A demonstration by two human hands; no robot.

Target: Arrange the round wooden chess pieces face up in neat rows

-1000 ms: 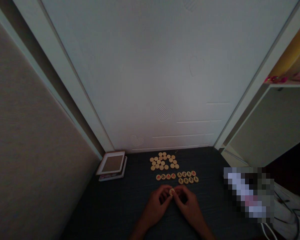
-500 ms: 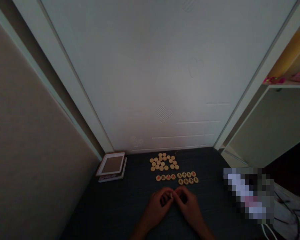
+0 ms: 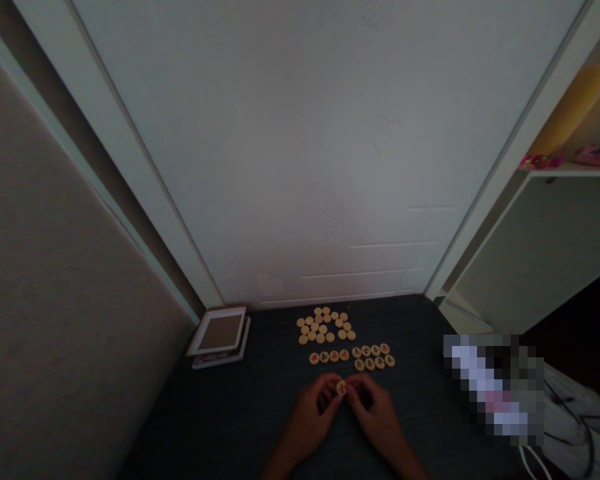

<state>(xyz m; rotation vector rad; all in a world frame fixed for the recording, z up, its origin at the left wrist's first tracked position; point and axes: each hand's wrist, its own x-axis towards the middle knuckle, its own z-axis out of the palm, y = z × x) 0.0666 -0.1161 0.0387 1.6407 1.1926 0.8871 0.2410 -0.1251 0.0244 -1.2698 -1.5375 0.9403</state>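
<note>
Between my two hands is a round wooden piece (image 3: 341, 387) with a red character facing up. The fingers of my left hand (image 3: 316, 407) pinch it from the left, and those of my right hand (image 3: 373, 407) close on its right edge. Just beyond my hands lie rows of face-up pieces: a single row (image 3: 325, 357) with mostly red characters, and a double row (image 3: 370, 364) to its right with mostly black ones. Farther back, several plain-sided pieces (image 3: 313, 336) form a loose cluster.
The pieces lie on a dark table (image 3: 230, 413). At its back left, a white-rimmed frame (image 3: 221, 331) rests on another flat item. A pale panel with heart patterns (image 3: 325, 229) stands behind. On the right are a blurred object (image 3: 490, 393) and cables (image 3: 587, 427).
The piece between my hands has turned from edge-on so its red character shows. One plain piece is gone from the middle of the back cluster. The view has shifted slightly.
</note>
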